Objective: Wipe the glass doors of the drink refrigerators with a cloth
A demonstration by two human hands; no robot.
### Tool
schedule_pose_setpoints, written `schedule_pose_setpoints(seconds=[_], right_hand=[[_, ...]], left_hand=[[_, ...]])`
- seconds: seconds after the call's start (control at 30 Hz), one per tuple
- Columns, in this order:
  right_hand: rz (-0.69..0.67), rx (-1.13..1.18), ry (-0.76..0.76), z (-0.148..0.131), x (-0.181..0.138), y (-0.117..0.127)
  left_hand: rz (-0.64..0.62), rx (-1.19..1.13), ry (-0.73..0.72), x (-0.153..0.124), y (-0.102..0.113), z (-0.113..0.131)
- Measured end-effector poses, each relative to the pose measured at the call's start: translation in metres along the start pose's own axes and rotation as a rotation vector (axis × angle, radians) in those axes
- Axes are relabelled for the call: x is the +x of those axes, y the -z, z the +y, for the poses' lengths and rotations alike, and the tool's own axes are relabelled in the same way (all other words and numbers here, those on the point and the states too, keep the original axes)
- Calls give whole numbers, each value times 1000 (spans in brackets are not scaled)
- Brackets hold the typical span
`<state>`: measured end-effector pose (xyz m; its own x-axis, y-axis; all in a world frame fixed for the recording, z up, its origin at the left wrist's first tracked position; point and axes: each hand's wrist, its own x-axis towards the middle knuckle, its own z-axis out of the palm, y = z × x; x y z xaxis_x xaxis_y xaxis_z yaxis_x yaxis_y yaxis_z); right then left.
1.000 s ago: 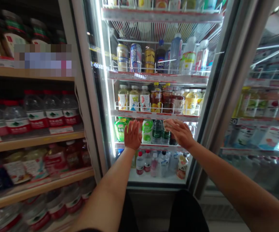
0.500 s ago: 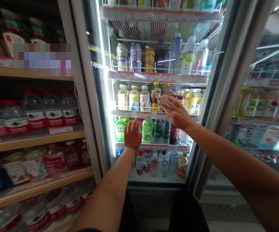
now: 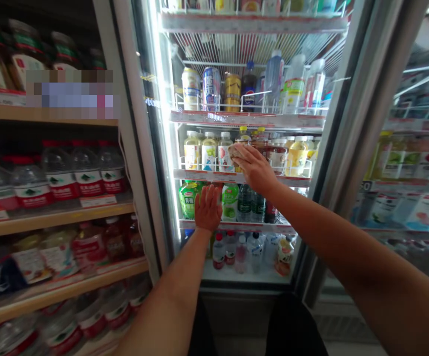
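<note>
- The left hand point(image 3: 208, 207), palm forward with its fingers straight and slightly apart, grips nothing and appears to rest against the glass, just as half a second ago.
- The right hand point(image 3: 254, 167) has risen over the last second, then slid leftward; its fingers lie nearly together over a crumpled, pale pinkish-beige cloth point(image 3: 233, 155). Whether the thumb clamps the cloth cannot be told.
- The cloth sits at the fingertips, higher than the left hand and to its right, seemingly against the clear, metal-framed glass door point(image 3: 150, 102). The shift suggests a wiping sweep crossing a fresh patch of glass.
- Behind the cloth stand white-capped clear bottles with white labels point(image 3: 191, 151); behind the left hand, green-labelled drinks point(image 3: 230, 202). They look unmoved, so the work seems confined to the door.
- Higher up, a gold can point(image 3: 232, 93) stands on a white wire shelf point(image 3: 199, 117).
</note>
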<state>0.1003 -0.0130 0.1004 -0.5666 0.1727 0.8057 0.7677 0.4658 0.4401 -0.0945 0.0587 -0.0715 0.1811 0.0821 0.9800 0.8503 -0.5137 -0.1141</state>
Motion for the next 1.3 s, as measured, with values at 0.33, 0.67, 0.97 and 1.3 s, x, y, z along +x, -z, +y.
schedule_pose_setpoints(seconds=[0.33,0.67,0.97,1.3], right_hand=[[-85,-6,92,-16,-17,-1],[-95,16,72,-38,-73,-18],[-134,87,-10,-71,-125,-35],[-262,151,11,-101,-160,-55]], left_hand=[[20,9,-9,1,1,1],[25,4,-11,1,2,1],[-4,-14,10,-1,-2,-1],[-32,-32,31,-2,-2,-2]])
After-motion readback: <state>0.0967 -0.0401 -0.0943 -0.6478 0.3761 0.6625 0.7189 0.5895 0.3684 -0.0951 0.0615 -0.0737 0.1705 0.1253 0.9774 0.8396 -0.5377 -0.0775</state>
